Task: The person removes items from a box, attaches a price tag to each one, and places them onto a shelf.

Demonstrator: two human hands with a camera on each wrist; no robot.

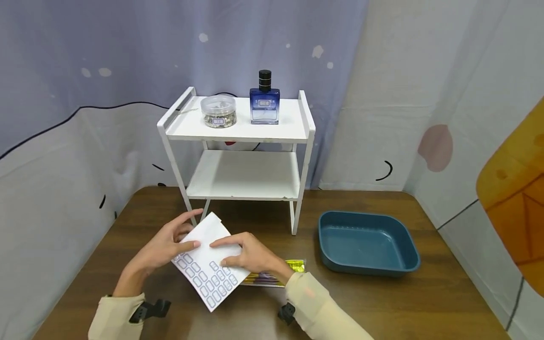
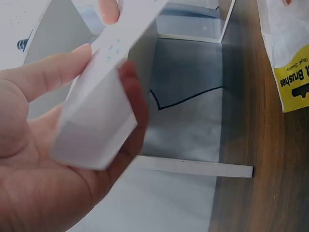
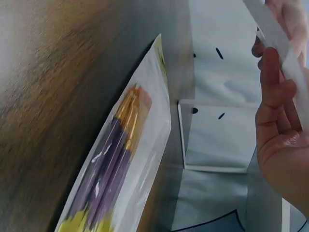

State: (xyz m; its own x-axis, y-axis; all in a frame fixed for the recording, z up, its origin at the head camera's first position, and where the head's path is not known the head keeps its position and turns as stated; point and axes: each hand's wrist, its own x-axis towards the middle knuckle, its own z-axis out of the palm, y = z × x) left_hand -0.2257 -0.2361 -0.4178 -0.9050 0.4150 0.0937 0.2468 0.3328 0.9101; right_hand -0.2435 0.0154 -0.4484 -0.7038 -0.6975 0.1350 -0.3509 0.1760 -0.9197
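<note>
A flat white packet point(image 1: 206, 278), printed with rows of blue rounded rectangles, is held tilted over the table before the shelf. My left hand point(image 1: 159, 245) grips its left edge, the thumb on the printed face and fingers behind, as the left wrist view also shows. From the other side my right hand point(image 1: 254, 255) holds it, with thumb and index finger on the face and other fingers behind it in the right wrist view. A clear-and-yellow pack of brushes point(image 3: 108, 164) with purple handles lies on the table below, partly hidden by my right arm in the head view.
A white two-tier shelf point(image 1: 242, 174) stands behind the hands. On its top are a clear round jar point(image 1: 218, 112) and a blue perfume bottle point(image 1: 264, 105). To the right sits a teal tray point(image 1: 369, 270). Curtains enclose the wooden table point(image 1: 361, 302).
</note>
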